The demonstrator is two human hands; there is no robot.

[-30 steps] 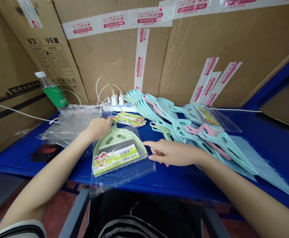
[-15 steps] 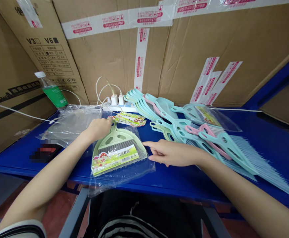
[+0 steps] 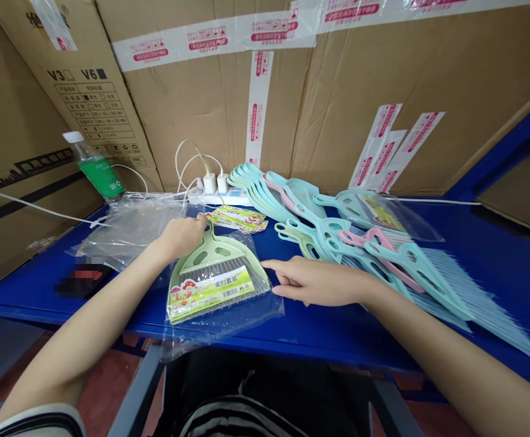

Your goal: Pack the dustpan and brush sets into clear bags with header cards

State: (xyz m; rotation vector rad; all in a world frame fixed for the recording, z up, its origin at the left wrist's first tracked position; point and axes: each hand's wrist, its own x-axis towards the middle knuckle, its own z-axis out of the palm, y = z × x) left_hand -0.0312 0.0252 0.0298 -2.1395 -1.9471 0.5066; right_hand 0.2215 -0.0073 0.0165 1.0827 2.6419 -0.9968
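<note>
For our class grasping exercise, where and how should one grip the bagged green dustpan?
Probably by the handle, from above: the dustpan lies flat, handle pointing away from the camera, and narrows there, while brush and label cover much of the wide pan.

Gripping green dustpan (image 3: 210, 249) by handle end with left hand (image 3: 183, 235); touching dustpan's right rim with index finger of right hand (image 3: 308, 280). Within dustpan: gray-bristled brush (image 3: 217, 267) under mushroom-print label card (image 3: 213, 292); clear bag (image 3: 228, 334) around them. Beyond dustpan: loose label cards (image 3: 238, 218), white power strip (image 3: 210, 199). Right of dustpan: blue, pink and green brushes (image 3: 410, 261), piled. Left of dustpan: flat clear bags (image 3: 131, 233); farther back, green-labeled bottle (image 3: 100, 175).
</note>
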